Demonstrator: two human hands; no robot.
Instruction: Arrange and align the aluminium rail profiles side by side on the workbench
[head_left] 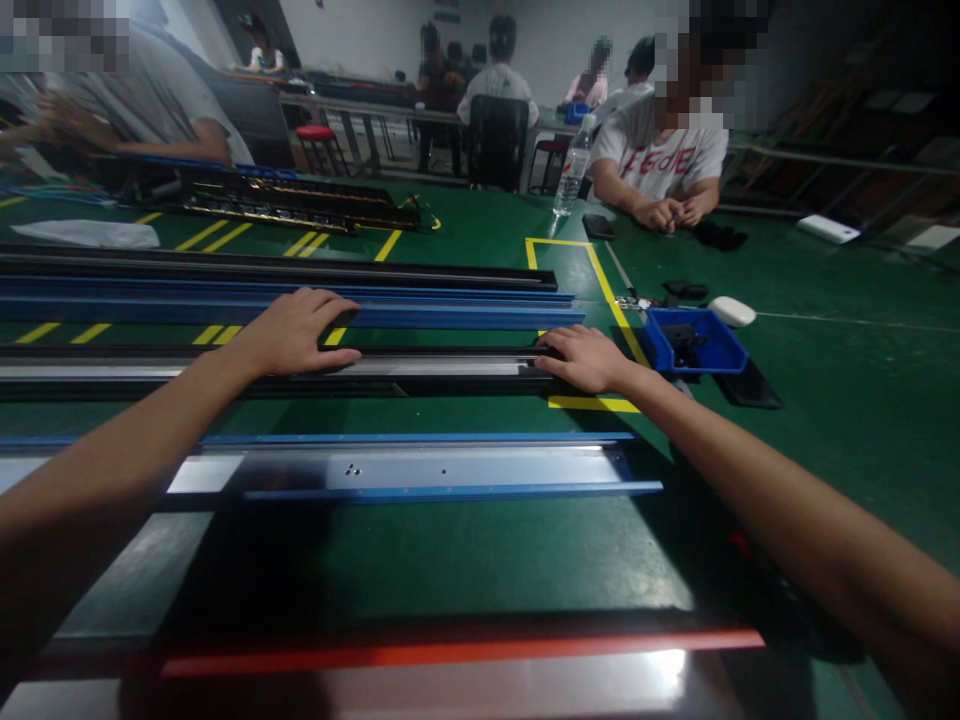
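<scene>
My left hand [304, 330] is palm down, its thumb and fingers apart. The thumb lies over a long black-and-silver metal rail [442, 366], while the fingertips reach across the edge of a blue metal profile [465, 316] behind it. At the rail's right end, my right hand [586, 358] has its fingers bent over the end piece, with the thumb side close to the near edge. The part under those fingers is hidden. Nearer to me lies a wide blue-edged metal channel [510, 468] with small holes.
Another black rail [420, 270] lies farther back. A blue bin [701, 340] with dark parts stands right, beside a white rounded object [732, 311]. A red-edged panel [465, 655] lies closest. Beyond are a water bottle [574, 170] and a co-worker [660, 150] opposite.
</scene>
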